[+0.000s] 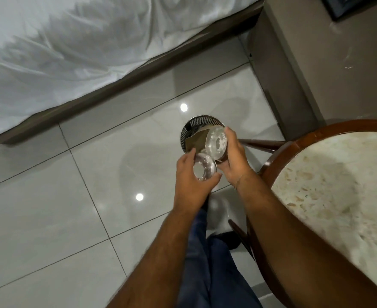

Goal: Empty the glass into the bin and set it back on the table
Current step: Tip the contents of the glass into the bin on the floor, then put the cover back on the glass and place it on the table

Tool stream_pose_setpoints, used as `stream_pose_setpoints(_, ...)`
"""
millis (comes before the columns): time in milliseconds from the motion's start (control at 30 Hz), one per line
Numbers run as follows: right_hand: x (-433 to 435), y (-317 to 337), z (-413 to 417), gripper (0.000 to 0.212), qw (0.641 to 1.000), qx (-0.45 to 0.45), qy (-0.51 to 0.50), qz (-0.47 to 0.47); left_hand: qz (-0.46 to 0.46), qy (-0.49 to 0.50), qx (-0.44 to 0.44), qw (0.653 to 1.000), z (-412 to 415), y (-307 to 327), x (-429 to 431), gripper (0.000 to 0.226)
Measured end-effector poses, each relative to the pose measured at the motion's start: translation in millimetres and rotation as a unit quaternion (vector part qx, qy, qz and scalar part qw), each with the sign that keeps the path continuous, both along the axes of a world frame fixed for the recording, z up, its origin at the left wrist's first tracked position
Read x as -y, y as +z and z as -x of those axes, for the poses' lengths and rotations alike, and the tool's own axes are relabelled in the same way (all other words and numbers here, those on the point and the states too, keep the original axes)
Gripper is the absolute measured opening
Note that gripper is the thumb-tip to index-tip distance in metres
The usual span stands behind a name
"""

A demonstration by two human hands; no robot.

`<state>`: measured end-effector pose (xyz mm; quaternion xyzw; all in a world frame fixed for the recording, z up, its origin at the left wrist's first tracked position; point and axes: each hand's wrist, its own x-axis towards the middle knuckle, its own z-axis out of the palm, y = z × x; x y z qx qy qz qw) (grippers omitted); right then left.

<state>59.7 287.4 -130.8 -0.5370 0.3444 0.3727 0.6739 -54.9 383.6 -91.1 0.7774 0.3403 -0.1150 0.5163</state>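
Each of my hands holds a clear glass, bottom turned toward me, above the floor. My left hand (pixel 190 177) grips the nearer glass (pixel 204 167). My right hand (pixel 234 157) grips a second glass (pixel 216 143), tipped over the small round dark mesh bin (pixel 193 127) on the floor. Brown paper lies inside the bin. The round marble-topped table (pixel 338 196) with a dark wooden rim stands at my right, under my right forearm.
A bed with a rumpled white sheet (pixel 72 52) fills the upper left, its brown base running diagonally. A grey cabinet (pixel 305 63) stands at the upper right. Glossy grey floor tiles (pixel 72 207) spread to the left. My legs in blue trousers are below.
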Motion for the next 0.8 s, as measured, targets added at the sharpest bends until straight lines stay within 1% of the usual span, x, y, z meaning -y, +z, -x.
stream_pose_setpoints(67, 17.8, 11.3, 1.0, 0.072, 0.997, -0.017, -0.037, -0.065, -0.008, -0.013, 0.025, 1.000, -18.2, 13.3, 3.3, 0.102)
stream_pose_setpoints(133, 33.1, 19.3, 4.6, 0.077, 0.995, -0.029, -0.055, -0.079, -0.001, -0.023, 0.049, 0.999, -33.1, 24.6, 7.0, 0.102)
stream_pose_setpoints(200, 53.8, 27.2, 8.8, 0.078, 0.990, -0.037, -0.098, -0.093, 0.009, -0.048, 0.070, 0.996, -47.5, 33.5, 17.5, 0.100)
stream_pose_setpoints(300, 84.6, 36.5, 17.6, 0.077, 0.981, -0.033, -0.164, -0.100, 0.020, -0.103, 0.078, 0.991, -60.4, 41.3, 35.5, 0.100)
stream_pose_setpoints(400, 116.1, 48.0, 31.0, 0.074, 0.975, -0.018, -0.191, -0.113, 0.026, -0.170, 0.083, 0.982, -63.6, 49.1, 63.1, 0.098)
stream_pose_setpoints(467, 131.8, 56.4, 42.3, 0.069, 0.972, -0.017, -0.201, -0.124, 0.042, -0.210, 0.091, 0.973, -63.3, 55.1, 82.3, 0.090)
stream_pose_setpoints(533, 147.1, 64.5, 54.5, 0.065, 0.965, -0.019, -0.225, -0.130, 0.052, -0.260, 0.093, 0.960, -62.8, 61.1, 104.5, 0.086)
stream_pose_setpoints(633, 173.1, 74.6, 70.6, 0.061, 0.948, -0.021, -0.283, -0.146, 0.044, -0.343, 0.089, 0.934, -62.1, 68.5, 137.5, 0.095)
stream_pose_setpoints(800, 217.6, 81.2, 99.4, 0.059, 0.920, -0.036, -0.366, -0.135, 0.018, -0.468, 0.089, 0.879, -60.3, 72.1, 186.1, 0.098)
